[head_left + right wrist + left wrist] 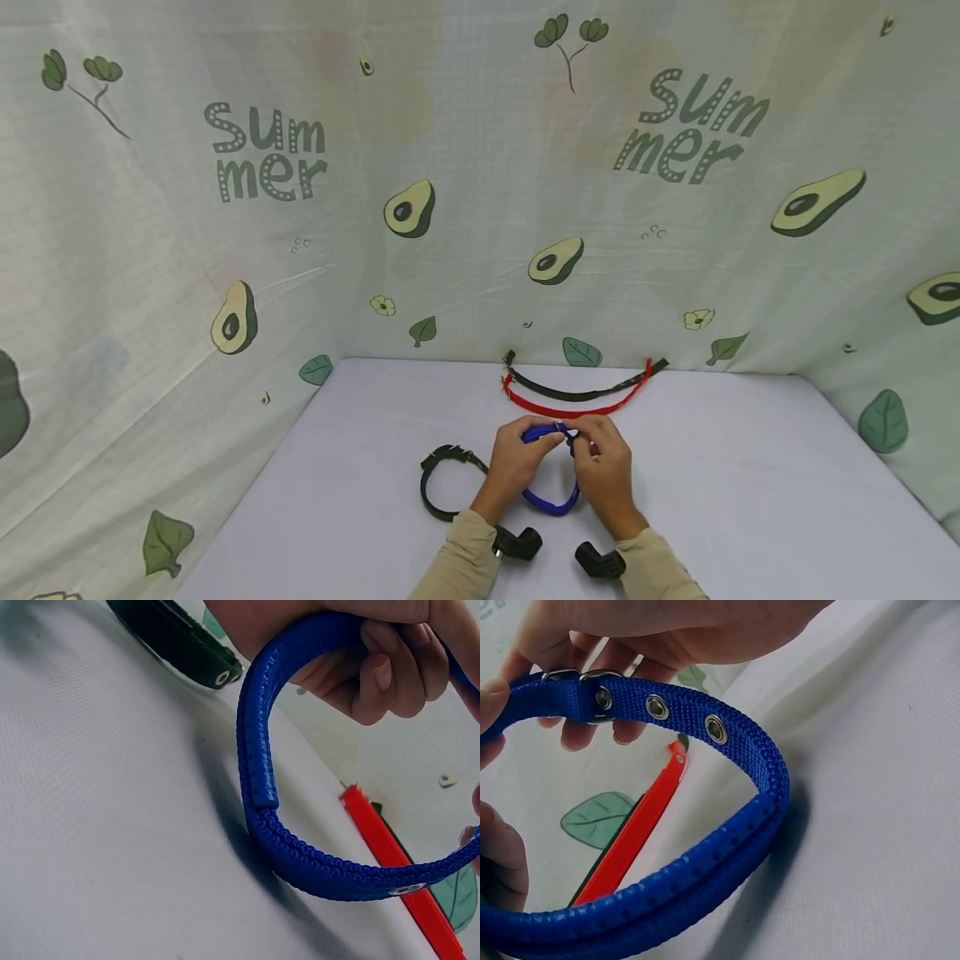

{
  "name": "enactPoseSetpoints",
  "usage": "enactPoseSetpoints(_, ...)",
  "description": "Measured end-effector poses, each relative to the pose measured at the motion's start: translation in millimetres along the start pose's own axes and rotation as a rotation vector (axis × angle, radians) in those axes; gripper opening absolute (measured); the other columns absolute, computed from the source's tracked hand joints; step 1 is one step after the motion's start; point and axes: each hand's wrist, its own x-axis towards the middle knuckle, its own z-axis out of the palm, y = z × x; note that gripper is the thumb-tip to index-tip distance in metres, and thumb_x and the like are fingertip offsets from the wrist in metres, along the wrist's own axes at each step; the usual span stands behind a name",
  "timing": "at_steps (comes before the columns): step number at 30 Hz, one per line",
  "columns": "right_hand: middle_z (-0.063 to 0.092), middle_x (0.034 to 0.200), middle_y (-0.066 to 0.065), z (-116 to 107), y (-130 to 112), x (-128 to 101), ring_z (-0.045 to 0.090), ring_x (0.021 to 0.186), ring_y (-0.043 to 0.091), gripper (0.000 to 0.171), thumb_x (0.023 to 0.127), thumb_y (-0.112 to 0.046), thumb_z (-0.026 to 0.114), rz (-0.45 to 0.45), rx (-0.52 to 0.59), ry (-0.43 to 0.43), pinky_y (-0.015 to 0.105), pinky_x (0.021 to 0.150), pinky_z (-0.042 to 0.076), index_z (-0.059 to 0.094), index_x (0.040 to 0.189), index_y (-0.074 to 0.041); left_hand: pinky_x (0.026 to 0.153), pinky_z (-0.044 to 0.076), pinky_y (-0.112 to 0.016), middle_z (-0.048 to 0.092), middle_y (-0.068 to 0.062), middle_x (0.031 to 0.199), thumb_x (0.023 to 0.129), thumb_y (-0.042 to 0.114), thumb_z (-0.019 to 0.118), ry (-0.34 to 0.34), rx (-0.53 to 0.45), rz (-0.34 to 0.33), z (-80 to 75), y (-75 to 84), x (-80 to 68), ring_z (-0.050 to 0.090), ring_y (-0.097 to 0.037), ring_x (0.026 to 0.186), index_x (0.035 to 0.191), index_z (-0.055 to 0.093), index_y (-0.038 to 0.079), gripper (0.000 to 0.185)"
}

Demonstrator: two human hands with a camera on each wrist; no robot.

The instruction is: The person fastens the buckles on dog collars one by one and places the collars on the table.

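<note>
Both hands hold a blue collar (551, 507) formed into a loop above the table. My left hand (516, 463) pinches it near its metal buckle (600, 694), on the upper side of the loop. Close beside it, the fingers of my right hand (604, 472) pinch the strap at the other side of the buckle. Metal-rimmed holes run along the blue strap (657, 707), and a glossy band covers part of the collar (260, 742). The lower part of the loop hangs between the two wrists.
A red collar (558, 412) and a dark green one (570, 395) lie stretched out at the table's back edge. Left of my hands lies a looped, buckled dark collar (424, 492). The white table (360, 533) meets a printed curtain (465, 250) behind.
</note>
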Motion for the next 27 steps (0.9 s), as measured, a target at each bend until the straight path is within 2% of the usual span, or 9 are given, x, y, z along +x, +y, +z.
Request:
enactPoseSetpoints(9, 0.064, 0.098, 0.002, 0, 2, -3, 0.056, 0.075, 0.012, 0.035, 0.087, 0.013, 0.054, -0.008, 0.004, -0.012, 0.012, 0.061, 0.047, 0.076, 0.105, -0.008, 0.075, 0.055, -0.026, 0.071, 0.001, 0.102, 0.089, 0.032, 0.078, 0.006, 0.021, 0.002, -0.4, 1.5, -2.1, 0.065, -0.011, 0.088, 0.107, 0.075, 0.011, 0.027)
enactPoseSetpoints(14, 0.066, 0.097, 0.003, 0, 4, -2, 0.058, 0.066, 0.011, 0.032, 0.088, 0.012, 0.056, -0.003, 0.011, -0.005, 0.014, 0.056, 0.047, 0.072, 0.111, -0.005, 0.073, 0.055, -0.026, 0.071, 0.001, 0.100, 0.088, 0.032, 0.079, 0.017, 0.020, 0.004, 0.1, 1.0, -1.2, 0.064, -0.011, 0.085, 0.105, 0.075, 0.011, 0.028)
enactPoseSetpoints(17, 0.067, 0.096, 0.004, 0, 4, -2, 0.059, 0.062, 0.013, 0.028, 0.090, 0.010, 0.057, 0.044, 0.047, -0.011, 0.018, 0.052, 0.048, 0.070, 0.111, -0.003, 0.072, 0.054, -0.025, 0.070, 0.002, 0.099, 0.089, 0.033, 0.078, 0.026, 0.023, 0.004, 0.7, -0.2, -1.3, 0.063, -0.011, 0.084, 0.104, 0.075, 0.012, 0.026)
enactPoseSetpoints(23, 0.067, 0.090, 0.001, -7, -2, -8, 0.065, 0.066, 0.016, 0.022, 0.094, 0.004, 0.062, 0.213, 0.129, -0.063, 0.026, 0.053, 0.054, 0.069, 0.110, -0.007, 0.054, 0.049, -0.025, 0.066, 0.004, 0.087, 0.089, 0.038, 0.076, 0.005, 0.002, -0.032, 1.9, -1.0, -6.8, 0.056, -0.010, 0.064, 0.105, 0.074, 0.014, 0.028)
enactPoseSetpoints(27, 0.067, 0.094, 0.001, -10, -7, -12, 0.065, 0.071, 0.014, 0.028, 0.089, 0.001, 0.070, 0.208, 0.121, -0.110, 0.025, 0.057, 0.054, 0.068, 0.116, -0.006, 0.051, 0.047, -0.024, 0.065, 0.003, 0.087, 0.090, 0.038, 0.075, 0.009, -0.025, -0.061, -0.5, 2.1, -13.4, 0.053, -0.010, 0.057, 0.107, 0.073, 0.015, 0.028)
